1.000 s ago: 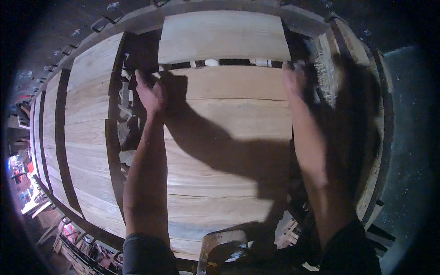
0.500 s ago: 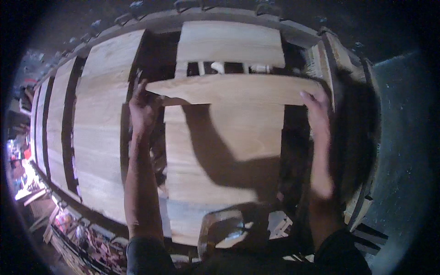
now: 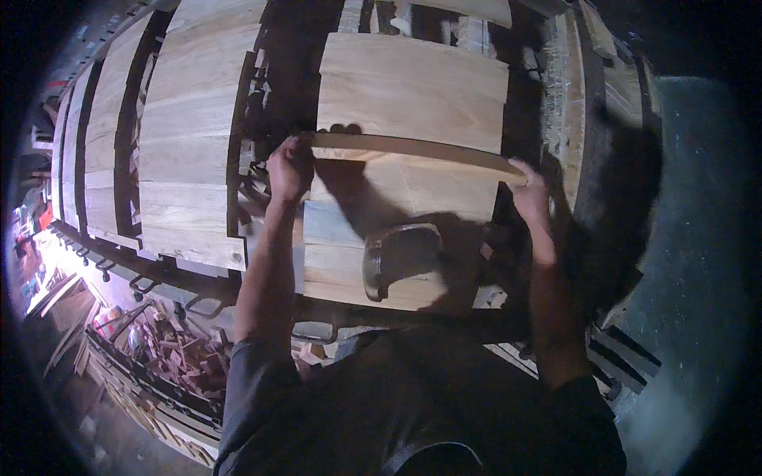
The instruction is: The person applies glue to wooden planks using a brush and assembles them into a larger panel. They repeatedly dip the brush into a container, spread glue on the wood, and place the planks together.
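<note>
Down and left of the left hand (image 3: 290,168), wood offcuts (image 3: 189,358) heap up in a bin (image 3: 148,382), loose wooden strips (image 3: 59,295) lying beyond!

"What clothes can you see from over there?"
"A dark shirt (image 3: 413,373). It looks nearly black and plain."
"Is it all the same dark?"
"The left sleeve (image 3: 255,385) looks a bit grey. The right sleeve (image 3: 586,416) looks blacker. Both stop partway down, and the left hand (image 3: 290,168) and right hand (image 3: 532,194) are bare."
"What's that thin pale curve (image 3: 444,443) low down?"
"I can't tell."
</note>
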Tool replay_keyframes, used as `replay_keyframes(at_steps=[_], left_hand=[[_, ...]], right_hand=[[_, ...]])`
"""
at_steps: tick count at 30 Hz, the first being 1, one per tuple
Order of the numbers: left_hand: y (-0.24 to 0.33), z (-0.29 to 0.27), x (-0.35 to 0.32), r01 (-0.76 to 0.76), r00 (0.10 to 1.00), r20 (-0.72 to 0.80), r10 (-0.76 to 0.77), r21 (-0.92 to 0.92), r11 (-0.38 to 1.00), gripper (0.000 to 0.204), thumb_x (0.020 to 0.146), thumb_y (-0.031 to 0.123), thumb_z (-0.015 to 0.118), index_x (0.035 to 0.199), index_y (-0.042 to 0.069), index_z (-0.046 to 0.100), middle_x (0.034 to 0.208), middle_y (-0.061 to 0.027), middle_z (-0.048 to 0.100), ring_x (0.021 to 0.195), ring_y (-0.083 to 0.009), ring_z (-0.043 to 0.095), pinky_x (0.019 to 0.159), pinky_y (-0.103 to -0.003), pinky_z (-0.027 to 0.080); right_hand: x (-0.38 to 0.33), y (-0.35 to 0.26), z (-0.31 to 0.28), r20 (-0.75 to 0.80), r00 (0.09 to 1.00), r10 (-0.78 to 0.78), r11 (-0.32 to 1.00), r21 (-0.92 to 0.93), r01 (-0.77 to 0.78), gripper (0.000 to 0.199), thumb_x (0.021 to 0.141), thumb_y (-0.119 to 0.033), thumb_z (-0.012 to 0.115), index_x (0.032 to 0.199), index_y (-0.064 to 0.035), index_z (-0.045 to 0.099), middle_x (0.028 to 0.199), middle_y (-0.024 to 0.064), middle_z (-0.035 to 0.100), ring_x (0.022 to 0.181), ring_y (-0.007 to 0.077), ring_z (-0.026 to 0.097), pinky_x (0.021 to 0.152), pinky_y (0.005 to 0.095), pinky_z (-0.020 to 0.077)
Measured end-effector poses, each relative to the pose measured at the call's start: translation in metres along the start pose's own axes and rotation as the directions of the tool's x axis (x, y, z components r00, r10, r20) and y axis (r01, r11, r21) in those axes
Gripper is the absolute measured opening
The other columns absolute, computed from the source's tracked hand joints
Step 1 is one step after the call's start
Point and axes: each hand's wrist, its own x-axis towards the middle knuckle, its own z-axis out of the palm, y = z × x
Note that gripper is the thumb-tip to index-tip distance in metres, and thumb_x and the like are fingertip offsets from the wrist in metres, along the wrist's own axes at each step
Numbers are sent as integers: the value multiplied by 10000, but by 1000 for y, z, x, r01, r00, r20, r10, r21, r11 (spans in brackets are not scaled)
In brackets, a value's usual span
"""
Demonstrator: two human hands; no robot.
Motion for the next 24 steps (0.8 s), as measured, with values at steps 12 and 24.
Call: replay_keyframes(at_steps=[12,24], left_hand=[[-27,13,-57,-87,995,-67,78,-142,986,400,865,53,584,1257,114,632,1245,-94,652,1143,-259,630,955,-336,505],[-24,11,-48,-264,963,-58,263,-3,965,335,859,41,604,1179,107,676,1245,-70,652,1127,-235,630,898,-316,520]], right_hand=[[-185,9,53,217,958,-186,972,184,147,414,900,-180,631,1277,-29,550,1155,120,620,1090,273,591,954,362,462],[-202,-100,54,417,760,-499,777,-172,605,359,810,-219,678,1118,-37,644,1085,165,629,1008,298,632,880,383,515]])
